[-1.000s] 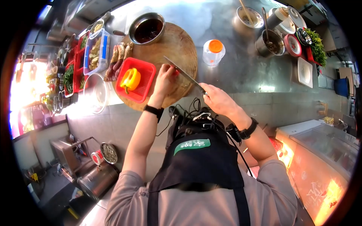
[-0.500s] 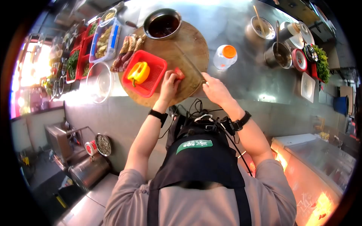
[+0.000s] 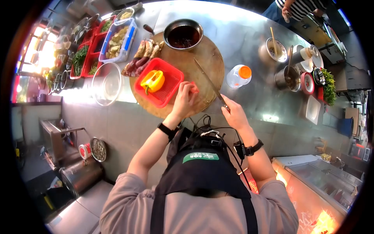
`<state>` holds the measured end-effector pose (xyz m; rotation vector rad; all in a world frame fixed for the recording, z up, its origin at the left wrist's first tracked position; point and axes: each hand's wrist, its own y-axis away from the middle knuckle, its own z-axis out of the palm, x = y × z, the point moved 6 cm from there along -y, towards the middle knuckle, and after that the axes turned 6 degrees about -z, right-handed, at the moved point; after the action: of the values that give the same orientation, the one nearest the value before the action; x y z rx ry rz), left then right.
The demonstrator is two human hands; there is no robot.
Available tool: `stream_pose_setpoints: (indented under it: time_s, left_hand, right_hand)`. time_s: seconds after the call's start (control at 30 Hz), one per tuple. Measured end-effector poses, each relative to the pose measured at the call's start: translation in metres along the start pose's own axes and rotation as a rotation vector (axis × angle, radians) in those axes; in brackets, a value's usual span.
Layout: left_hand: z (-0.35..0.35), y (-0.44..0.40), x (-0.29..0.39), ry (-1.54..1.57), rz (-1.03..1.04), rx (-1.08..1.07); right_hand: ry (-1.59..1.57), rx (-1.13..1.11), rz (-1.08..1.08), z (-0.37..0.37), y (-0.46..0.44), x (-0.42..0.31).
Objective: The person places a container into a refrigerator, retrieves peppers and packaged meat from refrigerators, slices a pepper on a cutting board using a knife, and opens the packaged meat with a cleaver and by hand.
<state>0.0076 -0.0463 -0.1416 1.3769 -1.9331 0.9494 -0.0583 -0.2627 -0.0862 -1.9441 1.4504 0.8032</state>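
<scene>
My left hand (image 3: 184, 100) is closed on a red piece of food (image 3: 194, 88) over the round wooden board (image 3: 208, 50). My right hand (image 3: 235, 113) is wrapped round the handle of a knife (image 3: 208, 79), whose blade slants up and left over the board. Beside my left hand, a red basket (image 3: 173, 73) holds a yellow pepper (image 3: 153, 81). A metal bowl of dark liquid (image 3: 183, 34) stands at the board's far edge. Long purplish pieces of food (image 3: 143, 57) lie at its left edge.
A clear jar with an orange lid (image 3: 239, 76) stands right of the board. To the left are an empty clear bowl (image 3: 107, 84) and a clear bin of cut food (image 3: 118, 41). Bowls and a pot (image 3: 287, 78) stand at the right. Another person (image 3: 297, 9) is at the top right.
The view has shifted, so the board and basket appear further right and lower. The other person has come into view. My left hand stays on the red piece and my right hand keeps the knife.
</scene>
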Motion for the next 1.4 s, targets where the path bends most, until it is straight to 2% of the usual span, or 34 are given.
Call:
stream_pose_setpoints:
  time_s: [0.07, 0.1, 0.13, 0.17, 0.2, 0.23, 0.4, 0.53, 0.57, 0.6, 0.63, 0.67, 0.73, 0.8, 0.87, 0.97, 1.0, 1.07, 1.1, 1.13, 1.23, 1.27, 1.33, 1.4]
  left_hand:
    - [0.006, -0.004, -0.009, 0.467, -0.274, 0.032]
    - [0.002, -0.014, 0.005, 0.542, -0.303, 0.07]
    - [-0.002, -0.026, 0.011, 0.546, -0.294, 0.073]
    - [0.005, -0.038, 0.01, 0.907, -0.452, -0.039]
    - [0.014, -0.044, 0.015, 1.265, -0.608, -0.164]
    - [0.01, -0.049, 0.034, 1.449, -0.649, -0.257]
    - [0.03, -0.058, 0.015, 1.522, -0.7, -0.366]
    - [0.026, -0.05, 0.006, 1.183, -0.817, -0.356]
    - [0.024, -0.048, 0.003, 1.037, -0.827, -0.369]
    - [0.022, -0.046, 0.009, 1.032, -0.823, -0.388]
    - [0.012, -0.045, 0.019, 0.896, -0.757, -0.355]
    - [0.004, -0.045, 0.026, 0.76, -0.691, -0.32]
    - [0.0, -0.045, 0.029, 0.765, -0.625, -0.252]
    - [-0.005, -0.049, 0.026, 0.635, -0.533, -0.235]
    - [-0.01, -0.047, 0.038, 0.583, -0.53, -0.217]
    - [-0.008, -0.04, 0.017, 0.606, -0.48, -0.161]
    - [-0.013, -0.037, 0.024, 0.598, -0.494, -0.16]
    - [-0.036, -0.041, 0.052, 0.421, -0.448, 0.007]
    - [-0.035, -0.043, 0.056, 0.446, -0.41, 0.016]
    - [-0.036, -0.041, 0.056, 0.452, -0.41, 0.009]
    - [-0.016, -0.042, 0.077, 0.509, -0.259, -0.225]
    - [-0.011, -0.038, 0.091, 0.548, -0.218, -0.296]
    - [0.001, -0.026, 0.133, 0.627, -0.104, -0.378]
    - [-0.006, -0.018, 0.189, 0.31, 0.373, -0.385]
  right_hand:
    - [-0.324, -0.056, 0.206, -0.006, 0.006, -0.005]
    - [-0.317, -0.054, 0.201, -0.012, 0.007, -0.008]
    - [-0.607, -0.085, 0.273, -0.011, 0.008, -0.008]
    - [-0.898, -0.114, 0.343, -0.009, 0.009, -0.01]
    - [-0.894, -0.108, 0.336, -0.011, 0.007, -0.009]
    - [-0.982, -0.115, 0.361, -0.011, 0.006, -0.008]
    - [-1.125, -0.023, 0.39, -0.018, 0.015, 0.01]
    - [-0.964, 0.159, 0.419, -0.037, 0.027, 0.018]
    - [-0.757, 0.132, 0.436, -0.037, 0.027, 0.019]
    - [-0.549, 0.1, 0.453, -0.039, 0.026, 0.02]
    - [-0.192, 0.175, 0.197, -0.038, 0.015, 0.018]
    - [-0.194, 0.184, 0.204, -0.028, 0.013, 0.027]
    - [0.236, 0.215, 0.095, -0.017, -0.01, 0.008]
    - [0.34, 0.176, 0.127, 0.009, -0.033, 0.011]
    - [0.441, 0.133, 0.153, 0.03, -0.052, 0.022]
    - [0.465, 0.184, 0.056, 0.058, -0.071, 0.041]
    - [0.453, 0.175, 0.059, 0.061, -0.071, 0.042]
    - [0.378, 0.171, 0.074, 0.06, -0.071, 0.041]
    - [0.317, 0.245, 0.062, 0.051, -0.066, 0.037]
    - [0.044, 0.241, 0.075, 0.041, -0.064, 0.027]
    - [-0.786, 0.245, 0.042, -0.009, -0.045, -0.031]
    - [-0.86, 0.257, 0.026, -0.014, -0.035, -0.037]
    - [-0.559, 0.379, -0.072, -0.035, -0.01, -0.038]
    - [-0.797, 0.383, 0.08, -0.061, 0.019, -0.039]
